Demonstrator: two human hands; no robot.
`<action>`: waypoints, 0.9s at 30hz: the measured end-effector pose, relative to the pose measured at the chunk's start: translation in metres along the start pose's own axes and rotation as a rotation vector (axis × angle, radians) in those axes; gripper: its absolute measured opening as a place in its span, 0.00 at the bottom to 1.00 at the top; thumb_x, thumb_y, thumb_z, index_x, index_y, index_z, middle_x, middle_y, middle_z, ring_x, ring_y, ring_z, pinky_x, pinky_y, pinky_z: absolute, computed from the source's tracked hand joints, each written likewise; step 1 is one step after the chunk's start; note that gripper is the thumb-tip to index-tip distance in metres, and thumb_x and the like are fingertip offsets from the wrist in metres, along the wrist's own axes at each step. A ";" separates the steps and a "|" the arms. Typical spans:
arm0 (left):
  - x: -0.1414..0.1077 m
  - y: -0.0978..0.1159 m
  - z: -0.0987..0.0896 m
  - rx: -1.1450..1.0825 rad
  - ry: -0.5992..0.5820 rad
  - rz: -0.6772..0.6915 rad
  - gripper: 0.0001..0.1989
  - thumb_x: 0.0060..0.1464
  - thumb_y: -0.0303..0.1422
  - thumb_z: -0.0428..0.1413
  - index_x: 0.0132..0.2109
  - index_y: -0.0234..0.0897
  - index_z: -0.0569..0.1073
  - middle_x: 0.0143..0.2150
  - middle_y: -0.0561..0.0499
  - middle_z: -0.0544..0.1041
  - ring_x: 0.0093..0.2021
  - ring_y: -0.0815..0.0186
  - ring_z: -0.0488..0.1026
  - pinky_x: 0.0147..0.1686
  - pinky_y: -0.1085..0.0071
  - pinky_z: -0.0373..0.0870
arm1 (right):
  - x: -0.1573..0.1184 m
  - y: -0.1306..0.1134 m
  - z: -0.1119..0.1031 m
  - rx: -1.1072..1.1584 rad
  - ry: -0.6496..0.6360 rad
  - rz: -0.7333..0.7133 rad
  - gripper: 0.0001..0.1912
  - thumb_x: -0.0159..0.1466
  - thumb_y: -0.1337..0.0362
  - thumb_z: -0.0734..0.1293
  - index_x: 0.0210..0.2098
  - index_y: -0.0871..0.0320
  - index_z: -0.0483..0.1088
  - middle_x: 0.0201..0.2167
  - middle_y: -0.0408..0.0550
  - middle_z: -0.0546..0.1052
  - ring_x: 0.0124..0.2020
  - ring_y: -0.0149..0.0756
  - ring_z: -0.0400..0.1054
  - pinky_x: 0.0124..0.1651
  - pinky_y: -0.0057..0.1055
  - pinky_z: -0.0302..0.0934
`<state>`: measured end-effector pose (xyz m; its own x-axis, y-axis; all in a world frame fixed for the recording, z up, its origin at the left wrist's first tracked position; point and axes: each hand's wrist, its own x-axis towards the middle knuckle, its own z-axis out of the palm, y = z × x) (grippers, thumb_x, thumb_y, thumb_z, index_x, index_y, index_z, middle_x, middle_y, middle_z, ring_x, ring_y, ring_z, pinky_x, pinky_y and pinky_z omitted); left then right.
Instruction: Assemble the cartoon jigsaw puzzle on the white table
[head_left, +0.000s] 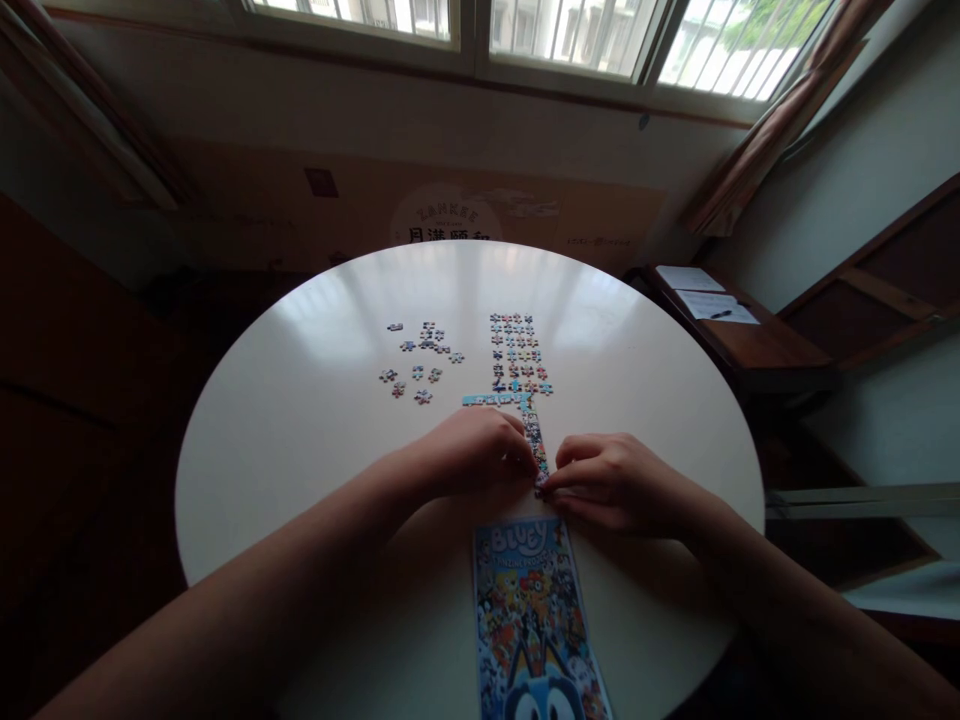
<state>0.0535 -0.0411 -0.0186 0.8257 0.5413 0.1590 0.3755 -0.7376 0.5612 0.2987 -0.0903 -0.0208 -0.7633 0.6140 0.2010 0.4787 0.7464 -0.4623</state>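
Observation:
A joined strip of jigsaw puzzle pieces (534,432) runs toward me on the round table, with a light-blue row of joined pieces (491,400) extending left from its far end. At the strip's near end, my right hand (619,482) pinches a jigsaw piece (541,482) between thumb and fingertips. My left hand (480,448) is closed, its fingertips pressed at the left side of that same near end. Its fingers partly cover the strip. Just below both hands lies a Bluey picture sheet (532,610), which shows the printed characters.
Loose puzzle pieces in rows (514,340) lie beyond the strip, and scattered pieces (424,372) lie to their left. All are on the white round table (285,430). A wooden side table (780,335) with papers (716,305) and a pen stands at the right.

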 end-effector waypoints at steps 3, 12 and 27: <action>0.000 -0.001 0.001 -0.005 0.002 -0.003 0.10 0.54 0.27 0.61 0.37 0.48 0.85 0.36 0.55 0.81 0.33 0.69 0.74 0.33 0.73 0.64 | 0.001 0.000 -0.001 0.017 -0.002 0.012 0.09 0.67 0.60 0.69 0.44 0.52 0.80 0.35 0.47 0.78 0.33 0.32 0.72 0.36 0.30 0.65; 0.001 0.000 0.002 -0.006 0.004 -0.024 0.09 0.54 0.29 0.61 0.37 0.48 0.85 0.35 0.55 0.81 0.33 0.69 0.74 0.34 0.72 0.65 | 0.000 0.019 0.003 0.192 0.046 -0.043 0.10 0.66 0.63 0.70 0.45 0.54 0.79 0.37 0.48 0.77 0.34 0.31 0.72 0.36 0.28 0.67; -0.003 -0.002 0.003 0.059 0.015 -0.024 0.11 0.54 0.27 0.60 0.38 0.49 0.84 0.34 0.57 0.81 0.31 0.72 0.73 0.31 0.74 0.64 | 0.001 0.017 0.015 0.096 0.122 -0.065 0.08 0.66 0.61 0.69 0.44 0.51 0.80 0.35 0.44 0.78 0.32 0.28 0.73 0.34 0.25 0.66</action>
<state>0.0519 -0.0422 -0.0224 0.8102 0.5644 0.1584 0.4194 -0.7468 0.5161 0.2994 -0.0803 -0.0413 -0.7301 0.5964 0.3334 0.3820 0.7609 -0.5246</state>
